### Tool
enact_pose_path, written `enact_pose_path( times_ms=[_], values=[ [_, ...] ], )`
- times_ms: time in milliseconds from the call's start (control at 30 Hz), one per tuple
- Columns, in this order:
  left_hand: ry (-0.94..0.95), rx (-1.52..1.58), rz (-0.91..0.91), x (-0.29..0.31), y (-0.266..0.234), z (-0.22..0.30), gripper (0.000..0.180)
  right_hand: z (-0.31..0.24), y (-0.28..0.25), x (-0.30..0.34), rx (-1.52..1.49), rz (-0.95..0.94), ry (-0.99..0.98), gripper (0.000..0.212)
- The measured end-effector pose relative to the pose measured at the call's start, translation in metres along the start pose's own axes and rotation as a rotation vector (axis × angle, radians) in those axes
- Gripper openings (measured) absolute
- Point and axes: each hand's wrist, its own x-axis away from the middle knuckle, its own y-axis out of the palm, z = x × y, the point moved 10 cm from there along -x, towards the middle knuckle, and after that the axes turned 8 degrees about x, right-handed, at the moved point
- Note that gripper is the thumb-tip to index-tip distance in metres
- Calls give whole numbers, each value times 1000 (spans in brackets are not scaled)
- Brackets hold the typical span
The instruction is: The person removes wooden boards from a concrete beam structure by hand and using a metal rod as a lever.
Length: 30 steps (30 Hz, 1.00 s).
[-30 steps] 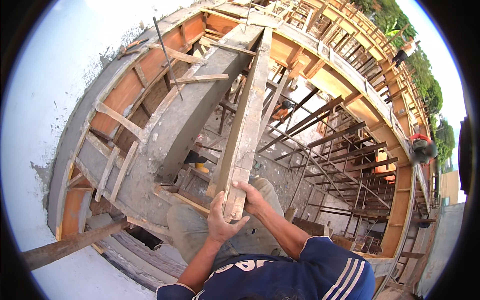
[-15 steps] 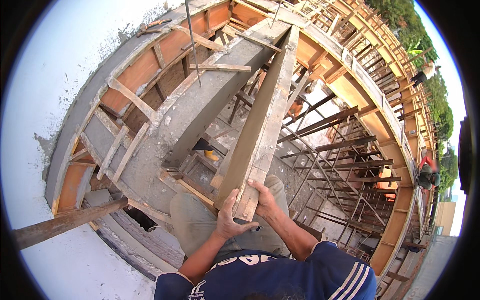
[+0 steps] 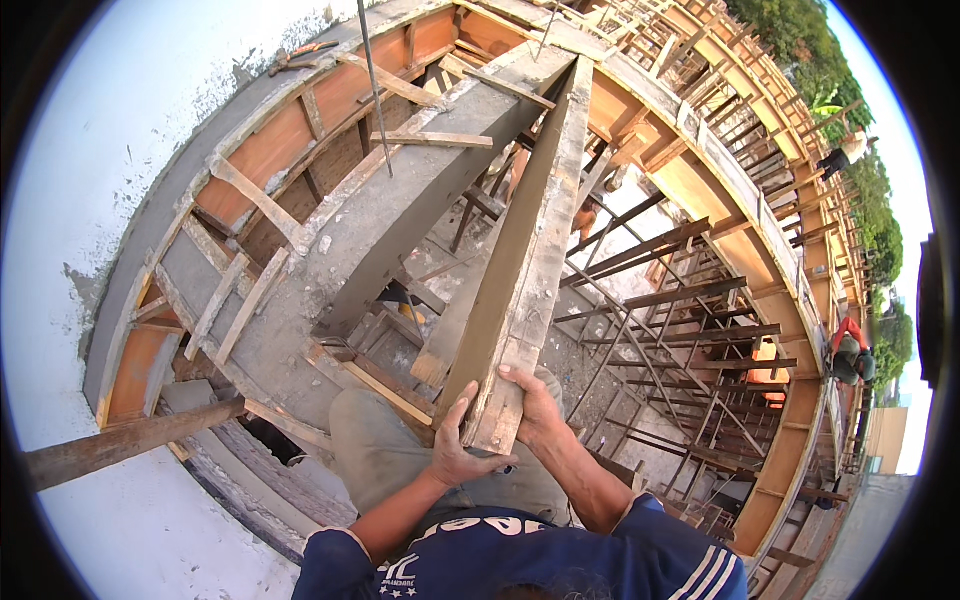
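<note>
A long formwork panel [image 3: 515, 255], a grey-brown sheet with a cement-stained batten along its edge, stretches from my lap up to the far concrete beam. Its near end is between my hands. My left hand [image 3: 462, 450] presses its fingers against the panel's left side, with the thumb reaching under the batten's end. From the right, my right hand [image 3: 535, 405] wraps round the batten, thumb on top. To the left, a rough concrete beam [image 3: 350, 240] runs nearly alongside, with a gap between. A shorter wooden board [image 3: 460, 330] shows beneath the panel.
Wooden cleats [image 3: 255, 305] brace the curved formwork [image 3: 260, 155] at left. Pliers [image 3: 302, 55] lie on the ledge near the white wall [image 3: 120, 190]. Below right stand many props [image 3: 690, 340] over a deep drop. Other people [image 3: 850, 350] are at the right and below.
The panel's near end has shifted slightly toward me and to the right, both hands keeping hold. A yellow boot below is now mostly hidden.
</note>
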Motion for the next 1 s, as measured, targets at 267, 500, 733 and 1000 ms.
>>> enact_pose_path(
  times_ms=[267,500,733,1000],
  values=[
    [169,-254,69,-10,11,34,115,-1,-1,4,-23,34,-23,45],
    [261,-172,-149,-3,30,32,103,-5,-18,15,-21,20,14,44],
    [-26,-56,55,12,3,3,111,-19,-6,3,78,-9,-69,51],
    [-38,-148,136,19,12,-5,91,-16,-26,16,186,125,-126,56]
  ],
)
